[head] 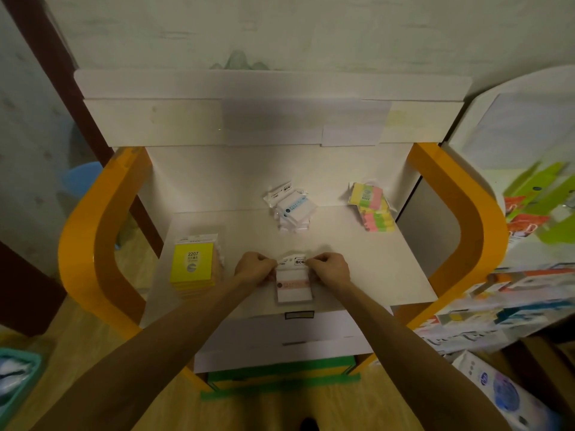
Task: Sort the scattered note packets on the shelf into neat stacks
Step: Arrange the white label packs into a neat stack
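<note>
- The white shelf is carrying a yellow stack at near left and a loose white heap at far centre.
- The pink-banded packet is lying at near centre, its long axis running near to far.
- The left hand and right hand are pinching its far corners from either side, both equally near.

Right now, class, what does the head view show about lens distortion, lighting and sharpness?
Head view: wide-angle lens bows the orange shelf frame outward; light is dim and warm; the yellow packet stack reads "2207" legibly, the packet pinched by left hand and right hand looks soft, right-edge clutter smears.
</note>
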